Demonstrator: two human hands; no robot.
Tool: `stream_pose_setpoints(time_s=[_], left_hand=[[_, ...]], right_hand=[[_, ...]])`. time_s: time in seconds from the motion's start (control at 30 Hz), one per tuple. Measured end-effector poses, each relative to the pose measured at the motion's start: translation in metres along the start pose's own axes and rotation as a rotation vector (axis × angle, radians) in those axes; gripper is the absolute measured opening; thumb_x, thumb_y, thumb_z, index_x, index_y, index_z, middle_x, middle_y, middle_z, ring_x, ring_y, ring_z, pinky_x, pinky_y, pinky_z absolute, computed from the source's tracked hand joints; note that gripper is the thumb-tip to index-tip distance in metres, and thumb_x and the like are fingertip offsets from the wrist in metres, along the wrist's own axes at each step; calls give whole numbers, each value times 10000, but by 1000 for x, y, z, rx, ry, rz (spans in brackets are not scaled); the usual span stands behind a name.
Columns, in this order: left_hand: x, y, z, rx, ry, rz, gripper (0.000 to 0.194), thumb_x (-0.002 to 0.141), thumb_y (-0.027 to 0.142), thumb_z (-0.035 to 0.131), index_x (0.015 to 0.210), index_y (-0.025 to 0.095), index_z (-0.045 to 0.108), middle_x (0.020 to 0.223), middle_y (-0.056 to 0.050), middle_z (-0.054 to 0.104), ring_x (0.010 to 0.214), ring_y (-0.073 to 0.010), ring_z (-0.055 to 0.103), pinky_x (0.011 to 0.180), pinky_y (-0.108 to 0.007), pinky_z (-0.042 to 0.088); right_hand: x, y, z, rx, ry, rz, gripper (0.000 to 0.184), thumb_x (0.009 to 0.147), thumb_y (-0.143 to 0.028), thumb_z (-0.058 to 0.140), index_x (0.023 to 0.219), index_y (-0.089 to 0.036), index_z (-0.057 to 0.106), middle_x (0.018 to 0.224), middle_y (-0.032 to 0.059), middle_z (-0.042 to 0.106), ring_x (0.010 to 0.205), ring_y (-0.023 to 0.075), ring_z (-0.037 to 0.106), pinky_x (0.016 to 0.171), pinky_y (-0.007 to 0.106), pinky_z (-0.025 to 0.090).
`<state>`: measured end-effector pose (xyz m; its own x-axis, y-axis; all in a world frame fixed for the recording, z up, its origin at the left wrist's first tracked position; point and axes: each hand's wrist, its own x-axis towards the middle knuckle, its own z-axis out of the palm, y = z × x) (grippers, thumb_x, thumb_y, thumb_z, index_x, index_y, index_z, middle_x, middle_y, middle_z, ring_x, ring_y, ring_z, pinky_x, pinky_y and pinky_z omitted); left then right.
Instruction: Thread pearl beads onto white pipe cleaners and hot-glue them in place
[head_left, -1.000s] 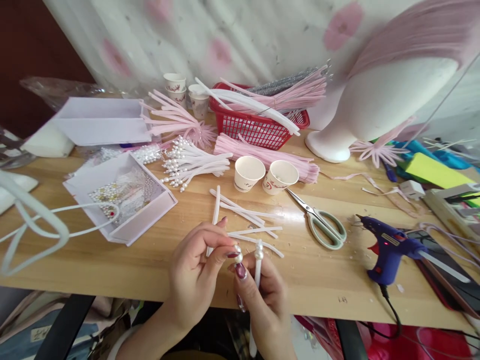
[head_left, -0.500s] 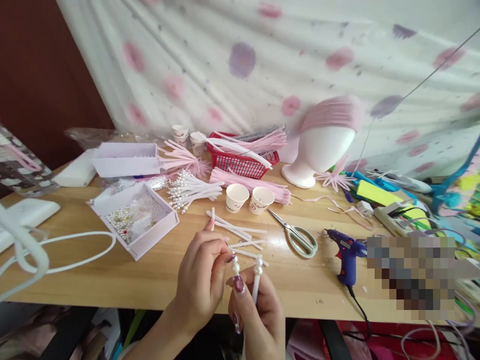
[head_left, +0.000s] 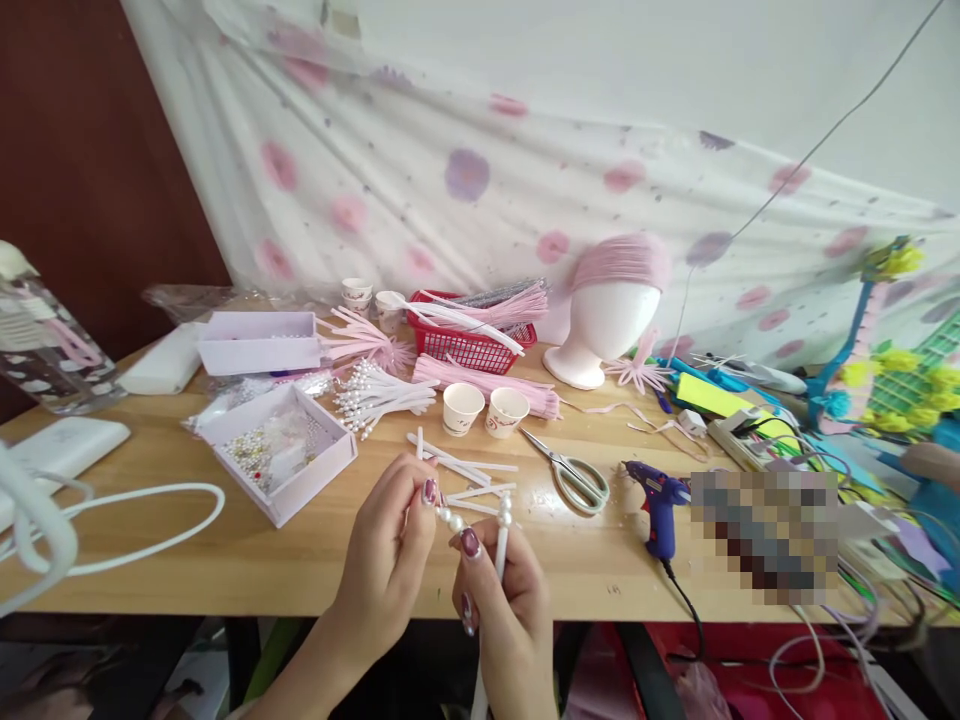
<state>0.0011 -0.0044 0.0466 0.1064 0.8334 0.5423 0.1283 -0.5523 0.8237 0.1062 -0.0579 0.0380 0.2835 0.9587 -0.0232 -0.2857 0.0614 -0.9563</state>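
My left hand (head_left: 394,560) is closed in a pinch on a short white pipe cleaner (head_left: 419,443), whose end sticks up above the fingers. A short row of white pearl beads (head_left: 451,519) spans the gap between my two hands, meeting the left fingertips and the right thumb. My right hand (head_left: 514,610) is closed around a white stem topped with pearls (head_left: 504,512), which stands nearly upright. Just beyond the hands lie several loose white pipe cleaners (head_left: 469,465). Farther back is a bunch of white pearl-tipped stems (head_left: 386,390).
Scissors (head_left: 574,475) and a blue glue gun (head_left: 660,505) lie to the right. Two paper cups (head_left: 463,410) stand ahead, before a red basket (head_left: 480,350) and a foam head (head_left: 611,325). A bead box (head_left: 315,480) is at left. Someone's hand (head_left: 930,463) shows at the right edge.
The beads between my hands have gone from upright at the right thumb to a slanting row reaching the left fingertips. The view has shifted, and a hand has appeared at the right edge.
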Motion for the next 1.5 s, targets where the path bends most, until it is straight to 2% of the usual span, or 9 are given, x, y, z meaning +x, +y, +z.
stream_pose_setpoints(time_s=[0.2,0.3,0.43,0.6,0.77,0.9,1.1,1.37,1.5], left_hand=[[6,6,-7,-34,18,-120,356,1048,300,419,699,231,425,671,47,411,618,-134,445,623,-241,403],[8,1,-10,-90,45,-179,391,1019,378,491,663,227,438,638,52,385,588,-132,402,615,-241,396],[10,-11,-10,-308,31,-403,437,936,537,609,659,219,495,621,56,374,571,-126,355,558,-241,351],[16,-12,-4,-622,95,-604,453,795,609,755,674,195,617,684,35,490,594,-110,379,568,-212,398],[26,-13,-10,-744,247,-505,417,747,530,836,613,178,657,730,3,588,778,-137,554,773,-212,524],[28,-23,-19,-689,295,-507,387,604,469,943,613,162,707,726,11,632,676,-99,564,675,-184,531],[22,-27,-22,-635,376,-667,446,393,464,1008,590,163,744,617,11,692,472,-60,538,521,-185,521],[16,-34,-20,-636,325,-680,429,479,483,983,671,165,769,591,22,702,478,-79,609,525,-171,552],[13,-38,-22,-567,361,-668,459,515,483,972,768,160,767,589,27,715,536,-94,659,587,-159,576]], right_hand=[[5,-4,4,-24,68,-5,513,792,-678,752,737,-183,628,519,-88,411,463,69,347,464,203,286],[10,-1,1,-63,8,-46,484,850,-654,709,761,-184,633,520,-86,413,464,76,350,465,210,286],[16,7,-4,-119,-94,-87,415,941,-584,636,811,-190,629,536,-83,426,469,83,363,465,215,294],[21,12,-1,-101,-94,-91,426,953,-575,622,763,-199,564,540,-84,431,470,81,358,463,211,299],[28,17,-3,-54,30,-74,472,871,-640,686,749,-200,568,498,-99,403,435,70,328,426,195,277],[34,20,-8,-14,44,-67,459,850,-636,713,792,-192,612,495,-95,422,420,70,349,407,188,286],[39,13,-7,22,57,-56,495,785,-657,757,746,-193,589,483,-104,409,399,58,315,398,190,249],[47,16,-12,47,56,-32,492,769,-652,772,771,-185,618,471,-108,413,388,56,312,396,195,233],[49,17,-15,56,59,-26,483,769,-639,780,780,-181,626,486,-107,420,397,53,314,400,192,228]])
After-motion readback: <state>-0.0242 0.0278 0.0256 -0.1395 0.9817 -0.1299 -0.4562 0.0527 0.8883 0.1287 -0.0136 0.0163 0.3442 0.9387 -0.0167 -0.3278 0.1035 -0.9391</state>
